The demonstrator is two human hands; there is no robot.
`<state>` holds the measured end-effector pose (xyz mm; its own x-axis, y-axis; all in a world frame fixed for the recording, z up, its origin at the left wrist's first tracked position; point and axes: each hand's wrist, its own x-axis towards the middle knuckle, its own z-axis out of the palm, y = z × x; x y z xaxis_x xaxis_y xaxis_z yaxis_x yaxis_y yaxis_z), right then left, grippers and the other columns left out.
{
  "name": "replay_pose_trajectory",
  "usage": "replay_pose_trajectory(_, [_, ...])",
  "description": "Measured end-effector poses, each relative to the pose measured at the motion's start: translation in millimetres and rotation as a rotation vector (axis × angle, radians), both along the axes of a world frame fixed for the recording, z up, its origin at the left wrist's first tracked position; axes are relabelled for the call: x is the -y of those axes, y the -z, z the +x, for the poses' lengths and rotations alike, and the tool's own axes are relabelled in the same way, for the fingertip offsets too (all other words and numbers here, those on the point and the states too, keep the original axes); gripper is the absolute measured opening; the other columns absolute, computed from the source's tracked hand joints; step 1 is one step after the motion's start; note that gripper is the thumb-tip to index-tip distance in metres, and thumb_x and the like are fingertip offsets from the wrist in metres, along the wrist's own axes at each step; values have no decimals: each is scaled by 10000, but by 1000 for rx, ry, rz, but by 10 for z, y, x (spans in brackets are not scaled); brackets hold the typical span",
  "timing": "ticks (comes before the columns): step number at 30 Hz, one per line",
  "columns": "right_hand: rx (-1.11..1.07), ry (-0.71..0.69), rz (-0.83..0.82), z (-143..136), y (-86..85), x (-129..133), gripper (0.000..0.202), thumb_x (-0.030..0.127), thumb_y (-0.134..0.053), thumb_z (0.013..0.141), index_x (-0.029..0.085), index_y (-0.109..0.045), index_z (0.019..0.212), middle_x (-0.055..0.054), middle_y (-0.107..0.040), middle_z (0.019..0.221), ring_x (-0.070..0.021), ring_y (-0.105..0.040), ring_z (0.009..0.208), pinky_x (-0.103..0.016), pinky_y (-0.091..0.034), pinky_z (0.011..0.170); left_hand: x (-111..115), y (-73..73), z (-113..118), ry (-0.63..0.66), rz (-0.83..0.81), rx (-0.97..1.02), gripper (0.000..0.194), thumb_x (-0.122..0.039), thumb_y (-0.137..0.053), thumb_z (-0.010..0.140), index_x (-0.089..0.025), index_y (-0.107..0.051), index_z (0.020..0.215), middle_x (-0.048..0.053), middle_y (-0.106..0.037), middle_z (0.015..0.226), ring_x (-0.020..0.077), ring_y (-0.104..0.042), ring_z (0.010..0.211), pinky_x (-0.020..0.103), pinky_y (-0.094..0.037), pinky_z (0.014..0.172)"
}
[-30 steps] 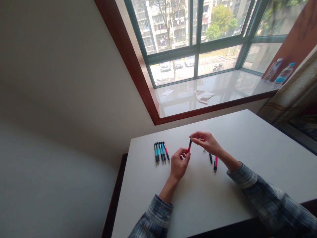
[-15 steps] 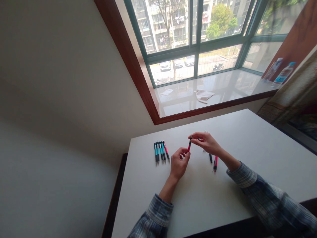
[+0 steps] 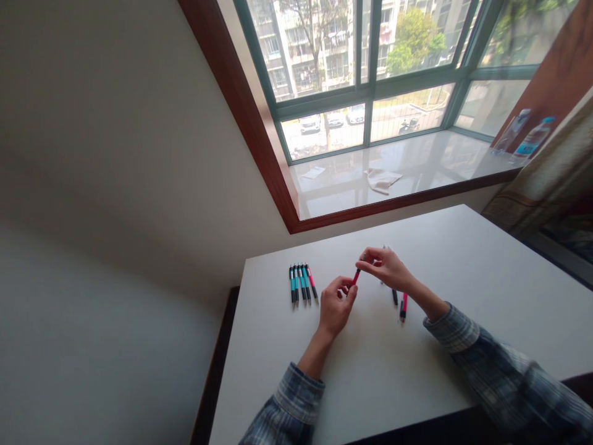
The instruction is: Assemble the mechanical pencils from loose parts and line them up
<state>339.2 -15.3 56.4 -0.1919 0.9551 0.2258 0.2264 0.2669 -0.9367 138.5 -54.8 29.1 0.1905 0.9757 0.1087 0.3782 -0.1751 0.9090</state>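
Between my two hands, above the white table (image 3: 370, 371), is a pink pen (image 3: 356, 277) with a black end. My left hand (image 3: 336, 303) is closed around its lower part, whose tip is hidden by the fingers. With thumb and fingertips, my right hand (image 3: 382, 267) pinches the dark upper end. Below my right wrist lie another pink pen (image 3: 404, 307) and a black pen part (image 3: 395, 297); some small clear pieces beside them are partly covered by the hand. To the left, several blue-and-black pens (image 3: 299, 285) lie in a row with one pink pen (image 3: 312, 282) at its right end.
The table's far edge runs near the wall under a window with a brown frame (image 3: 352, 213). On the sill lie a pale cloth (image 3: 382, 180) and a paper (image 3: 314, 172). Plastic bottles (image 3: 532, 141) stand at the right, beside a curtain (image 3: 523, 191).
My right hand has shifted slightly to the right, and the upper end of the pink pen has tilted that way with it. My left hand stays nearly still.
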Motion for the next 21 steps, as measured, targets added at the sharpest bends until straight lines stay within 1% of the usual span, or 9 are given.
replay_pose_trajectory(2, [-6,8,-7,-1,3,4,310,509,-739,884,203,-697,866,9,-601,702,-154,-537,651,-274,-471,590,4,-11,5,-1,-2,-7,258,-439,-630,929,-201,-727,953,14,-693,823,137,-594,693,230,-453,616])
replay_pose_trajectory(5, [-24,-57,-17,-3,7,7,336,522,-694,919,220,-719,1064,-3,-637,767,-167,-576,698,-276,-489,607,7,-21,9,-4,2,5,244,-424,-628,930,-199,-723,939,14,-693,822,137,-592,696,229,-448,617])
replay_pose_trajectory(6, [-23,-67,-15,-3,12,5,342,528,-682,926,219,-724,1066,-10,-649,782,-172,-587,713,-281,-497,619,7,-21,10,-3,5,12,239,-419,-630,929,-197,-720,933,13,-689,815,136,-591,697,228,-447,617])
replay_pose_trajectory(9, [-3,-10,-4,2,33,-6,354,550,-718,889,197,-717,864,-10,-632,732,-169,-574,685,-291,-501,623,6,-12,9,-6,8,26,229,-411,-643,923,-193,-715,919,6,-669,787,134,-584,691,227,-442,617])
replay_pose_trajectory(11, [-2,2,-14,7,39,-14,353,549,-746,866,198,-715,876,-1,-613,714,-165,-561,676,-287,-495,618,5,-5,7,-6,8,32,225,-408,-647,921,-193,-715,920,6,-671,794,133,-582,690,228,-441,619])
replay_pose_trajectory(14, [-24,-81,-21,14,28,-20,355,529,-698,913,216,-736,1077,-36,-676,854,-191,-614,790,-293,-513,665,6,5,6,-3,10,46,219,-401,-643,926,-195,-715,924,10,-686,815,133,-582,696,230,-439,623])
replay_pose_trajectory(16, [-27,-90,-12,17,23,-23,327,519,-678,929,213,-750,1021,-60,-704,927,-207,-639,850,-305,-525,700,8,8,5,-3,9,51,214,-398,-645,925,-197,-716,921,10,-688,812,134,-583,696,230,-438,622])
replay_pose_trajectory(18, [-23,-58,-14,20,30,-28,310,512,-713,902,207,-750,946,-67,-713,936,-214,-651,857,-312,-533,709,11,9,2,-2,6,54,208,-396,-650,922,-198,-715,917,9,-689,809,134,-583,695,229,-436,620])
replay_pose_trajectory(21, [-64,-81,-36,26,52,-35,399,498,-755,870,243,-727,1175,-85,-709,1091,-234,-662,960,-325,-560,754,12,11,-5,2,3,58,211,-397,-643,929,-197,-712,929,9,-690,818,134,-578,698,230,-433,620])
